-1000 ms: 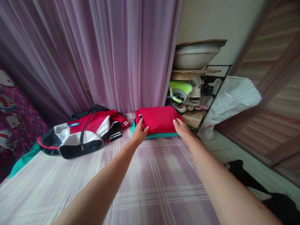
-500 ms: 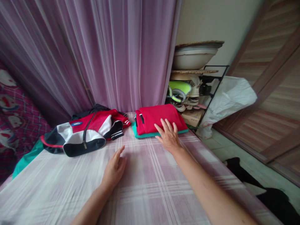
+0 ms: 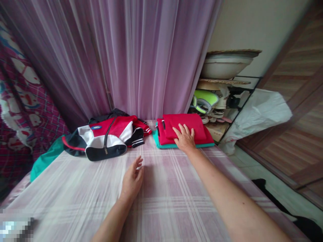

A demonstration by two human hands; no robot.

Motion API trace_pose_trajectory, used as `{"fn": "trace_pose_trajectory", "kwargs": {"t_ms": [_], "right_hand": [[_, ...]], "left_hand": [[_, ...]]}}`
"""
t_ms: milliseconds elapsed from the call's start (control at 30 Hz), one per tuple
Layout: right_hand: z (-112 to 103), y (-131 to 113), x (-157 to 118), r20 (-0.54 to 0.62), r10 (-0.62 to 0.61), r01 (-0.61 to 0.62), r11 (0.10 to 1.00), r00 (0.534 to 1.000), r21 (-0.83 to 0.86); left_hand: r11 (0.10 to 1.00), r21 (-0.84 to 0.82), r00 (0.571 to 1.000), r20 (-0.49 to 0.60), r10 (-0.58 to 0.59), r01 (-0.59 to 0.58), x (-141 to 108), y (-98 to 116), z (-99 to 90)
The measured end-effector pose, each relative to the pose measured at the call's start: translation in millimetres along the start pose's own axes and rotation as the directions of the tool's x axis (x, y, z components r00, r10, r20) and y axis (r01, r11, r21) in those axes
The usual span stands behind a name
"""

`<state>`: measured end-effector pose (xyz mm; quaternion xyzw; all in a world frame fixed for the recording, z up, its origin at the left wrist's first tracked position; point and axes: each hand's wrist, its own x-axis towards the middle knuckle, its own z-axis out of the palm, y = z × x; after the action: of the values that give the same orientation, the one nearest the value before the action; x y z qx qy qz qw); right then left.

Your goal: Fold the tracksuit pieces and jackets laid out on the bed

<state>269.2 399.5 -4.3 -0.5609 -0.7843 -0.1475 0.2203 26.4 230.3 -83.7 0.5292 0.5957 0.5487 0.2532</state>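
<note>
Folded red clothing (image 3: 199,125) was stacked on teal fabric (image 3: 157,143) atop the plaid sheet (image 3: 164,191), by the purple curtain (image 3: 141,60). Its front was overlaid by the right hand (image 3: 186,140), fingers spread; the left hand (image 3: 132,176) was held over the sheet, fingers loosely apart. A zippered jacket (image 3: 102,134) was laid leftward.

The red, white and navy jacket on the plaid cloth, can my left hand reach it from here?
Probably yes: the left hand appears to hold nothing, and only plaid cloth shows between it and the jacket, with nothing visibly blocking the way.
</note>
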Motion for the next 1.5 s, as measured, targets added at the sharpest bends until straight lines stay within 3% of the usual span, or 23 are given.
{"fn": "trace_pose_trajectory", "kwargs": {"t_ms": [133,267,467,567,667,733,833,933,1067,1333,1500], "right_hand": [[-3.0,-6.2,-26.2,-0.096,-0.021,0.023,1.0,0.995,0.019],[8.2,-34.4,-75.2,-0.219,0.064,-0.043,0.994,0.974,0.099],[25.1,-82.9,-133.0,-0.199,0.067,-0.015,0.967,0.978,0.254],[25.6,-90.8,-144.9,-0.169,0.067,-0.006,0.942,0.983,0.336],[27.6,-87.0,-148.8,-0.118,0.084,-0.029,0.914,0.989,0.404],[29.9,-82.7,-148.2,-0.084,0.103,-0.055,0.895,0.991,0.443],[32.3,-79.0,-146.1,-0.048,0.11,-0.074,0.877,0.993,0.475],[32.1,-78.8,-145.6,-0.034,0.121,-0.088,0.863,0.992,0.497],[30.9,-79.5,-145.4,-0.018,0.136,-0.109,0.858,0.991,0.502],[30.5,-81.9,-139.3,-0.003,0.16,-0.137,0.856,0.987,0.499],[28.9,-84.8,-137.0,-0.018,0.169,-0.136,0.847,0.986,0.514]], "left_hand": [[0.999,-0.038,0.999,-0.02,-0.032,0.032,2.3,1.2,1.6],[0.992,-0.104,0.997,-0.04,-0.07,0.066,4.7,3.0,1.9],[0.987,-0.144,0.99,-0.104,-0.091,0.076,9.0,4.6,0.6],[1.0,0.0,0.963,-0.27,-0.003,0.003,19.9,4.4,-24.3],[0.953,0.3,0.86,-0.48,0.173,-0.025,32.6,0.9,-71.6],[0.889,0.418,0.8,-0.589,0.111,0.185,37.4,-3.4,-102.3],[0.744,0.506,0.807,-0.586,-0.075,0.436,38.6,-10.6,-127.2],[0.674,0.581,0.851,-0.506,-0.141,0.456,38.2,-15.3,-127.8],[0.69,0.583,0.863,-0.489,-0.124,0.429,38.3,-17.8,-122.1],[0.87,0.438,0.834,-0.549,0.059,0.228,31.9,-15.7,-129.5],[0.919,0.255,0.777,-0.624,-0.08,0.3,24.3,-9.9,-132.2]]}}
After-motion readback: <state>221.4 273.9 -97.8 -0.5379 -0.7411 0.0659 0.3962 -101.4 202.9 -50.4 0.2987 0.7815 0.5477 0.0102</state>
